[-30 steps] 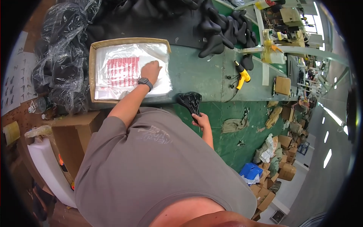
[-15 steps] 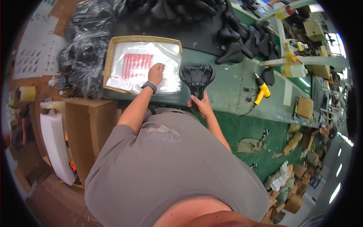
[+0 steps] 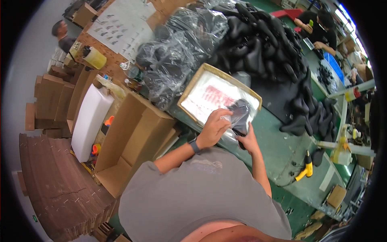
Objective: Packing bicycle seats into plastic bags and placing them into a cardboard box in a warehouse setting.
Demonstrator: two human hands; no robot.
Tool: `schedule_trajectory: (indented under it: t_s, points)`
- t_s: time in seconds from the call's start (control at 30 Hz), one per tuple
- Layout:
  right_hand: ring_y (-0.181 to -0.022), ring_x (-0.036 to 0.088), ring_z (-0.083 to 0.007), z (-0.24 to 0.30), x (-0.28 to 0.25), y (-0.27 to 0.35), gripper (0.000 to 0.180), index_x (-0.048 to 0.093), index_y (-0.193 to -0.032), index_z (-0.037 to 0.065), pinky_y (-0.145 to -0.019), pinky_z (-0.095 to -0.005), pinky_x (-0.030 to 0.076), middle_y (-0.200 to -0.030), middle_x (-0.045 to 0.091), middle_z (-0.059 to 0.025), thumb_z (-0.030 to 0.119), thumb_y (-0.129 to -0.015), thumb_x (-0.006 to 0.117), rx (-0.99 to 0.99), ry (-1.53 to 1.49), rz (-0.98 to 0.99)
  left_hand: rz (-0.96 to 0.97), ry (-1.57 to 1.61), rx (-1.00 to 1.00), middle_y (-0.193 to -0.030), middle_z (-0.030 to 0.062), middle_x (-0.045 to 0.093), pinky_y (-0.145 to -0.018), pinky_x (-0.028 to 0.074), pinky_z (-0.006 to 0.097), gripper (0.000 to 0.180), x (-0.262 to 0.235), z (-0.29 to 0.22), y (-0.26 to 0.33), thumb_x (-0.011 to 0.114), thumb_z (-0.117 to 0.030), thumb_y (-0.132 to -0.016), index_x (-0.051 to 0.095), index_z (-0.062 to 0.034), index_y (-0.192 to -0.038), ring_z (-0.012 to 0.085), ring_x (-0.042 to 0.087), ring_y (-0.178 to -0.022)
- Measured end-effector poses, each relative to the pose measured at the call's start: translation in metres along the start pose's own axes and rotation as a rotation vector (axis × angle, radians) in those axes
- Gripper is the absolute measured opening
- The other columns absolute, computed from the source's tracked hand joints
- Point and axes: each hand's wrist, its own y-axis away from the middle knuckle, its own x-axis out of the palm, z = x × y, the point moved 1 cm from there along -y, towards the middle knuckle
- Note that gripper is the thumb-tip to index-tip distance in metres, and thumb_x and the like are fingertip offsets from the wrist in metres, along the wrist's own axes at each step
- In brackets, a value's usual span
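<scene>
We are partway through bagging a black bicycle saddle: most of it already sits inside a clear plastic bag, while its narrow end shows dark below the bag's mouth, so we judge the pulling-over is not yet finished. Our left hand is curled over the bag, pinching the film. Our right hand grips the saddle from beneath, fingers closed on it. All this is held just above the near edge of the shallow wooden tray on the green counter. The tray holds a flat stack of clear bags with red print. Beyond the tray lies a big heap of bare black saddles; left of it, more saddles wrapped in plastic. An open cardboard box stands left of the tray, its contents hidden.
</scene>
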Motion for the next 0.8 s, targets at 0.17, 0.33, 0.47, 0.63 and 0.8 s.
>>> schedule_trajectory:
  t_s: [0.17, 0.33, 0.47, 0.63, 0.8]
  points:
    - [-0.059, 0.065, -0.0243, 0.125, -0.003, 0.021, 0.038, 0.046, -0.134, 0.003, -0.044, -0.0340, 0.051, -0.095, 0.068, -0.0194, 0.007, -0.099, 0.061, 0.312, -0.866, 0.105, -0.148, 1.298, -0.676, -0.091, 0.0034, 0.060, -0.086, 0.049, 0.032, 0.024, -0.067, 0.037, 0.019, 0.047, -0.022, -0.114, 0.059, -0.0071, -0.100, 0.0133, 0.057, -0.089]
    - [-0.106, 0.067, -0.0271, 0.185, 0.062, -0.015, 0.035, 0.061, -0.129, -0.006, -0.096, -0.0383, 0.050, -0.115, 0.071, -0.0156, 0.021, -0.107, 0.061, -0.241, -0.150, -0.310, 0.257, 0.850, -0.920, -0.130, 0.0083, 0.062, -0.106, 0.046, 0.038, 0.060, -0.085, 0.081, -0.019, 0.068, -0.042, -0.104, 0.048, -0.0053, -0.146, 0.0184, 0.059, -0.122]
    - [-0.116, 0.063, -0.0406, 0.248, 0.098, -0.036, 0.036, 0.066, -0.132, 0.000, -0.104, -0.0436, 0.049, -0.127, 0.066, -0.0226, -0.001, -0.096, 0.064, -0.768, 0.365, -0.014, 0.009, 0.705, -0.596, -0.134, 0.0068, 0.065, -0.097, 0.053, 0.034, 0.067, -0.128, 0.137, -0.100, 0.083, -0.012, -0.088, 0.052, 0.0004, -0.146, 0.0173, 0.063, -0.114]
    - [-0.113, 0.069, -0.0354, 0.261, 0.108, -0.080, 0.034, 0.069, -0.128, 0.001, -0.097, -0.0412, 0.054, -0.120, 0.073, -0.0182, 0.003, -0.094, 0.072, -0.549, 0.395, -0.140, -0.449, 1.061, -0.768, -0.100, 0.0018, 0.074, -0.074, 0.056, 0.027, 0.028, -0.243, 0.251, -0.168, 0.069, -0.033, -0.104, 0.073, -0.0058, -0.108, 0.0120, 0.070, -0.087]
    - [-0.113, 0.072, -0.0313, 0.231, 0.085, -0.171, 0.038, 0.067, -0.132, -0.001, -0.096, -0.0390, 0.059, -0.122, 0.073, -0.0218, 0.009, -0.096, 0.071, -0.261, 0.214, -0.271, -0.899, 0.828, -0.869, -0.102, 0.0090, 0.072, -0.051, 0.044, 0.023, 0.030, -0.268, 0.394, -0.108, 0.065, -0.019, -0.105, 0.056, -0.0057, -0.130, 0.0085, 0.060, -0.068]
